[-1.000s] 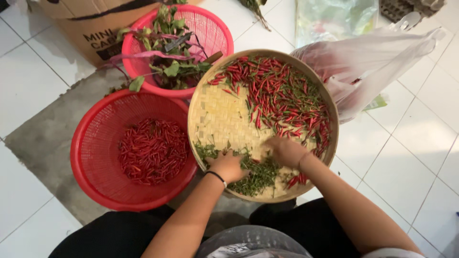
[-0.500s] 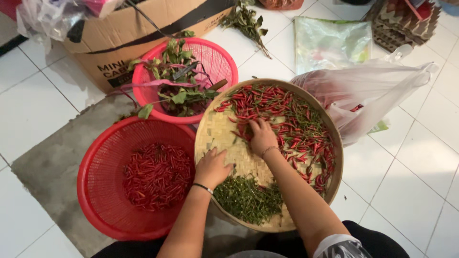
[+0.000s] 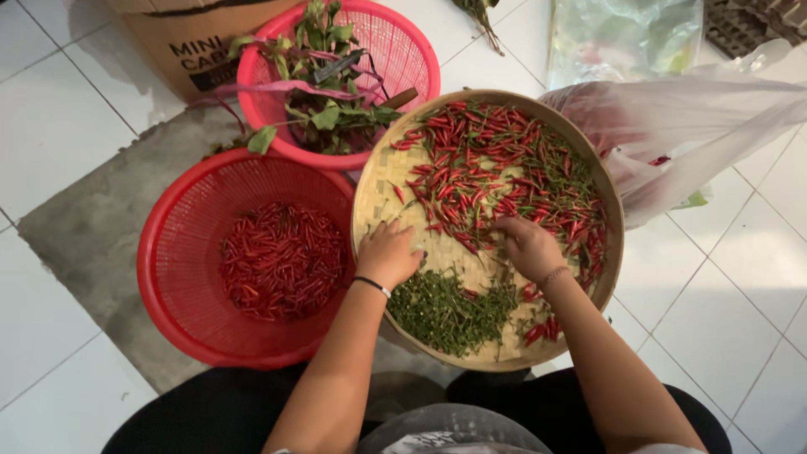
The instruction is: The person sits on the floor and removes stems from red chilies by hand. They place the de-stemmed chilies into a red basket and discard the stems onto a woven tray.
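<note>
Both hands have shifted: left hand [image 3: 388, 252] now rests curled on bare tray [image 3: 382, 181] weave at centre; right hand [image 3: 530, 246], fingers loose, touches the chillies [image 3: 496, 168]; whether it grips any, unclear.

The round woven bamboo tray [image 3: 378, 189] looks matt and rough. The glossy red chillies [image 3: 496, 168] shine. The red plastic mesh basket [image 3: 168, 252] is smooth, and so are the glazed white floor tiles [image 3: 50, 126]. The translucent plastic bag [image 3: 698, 118] looks thin and crinkled.
</note>
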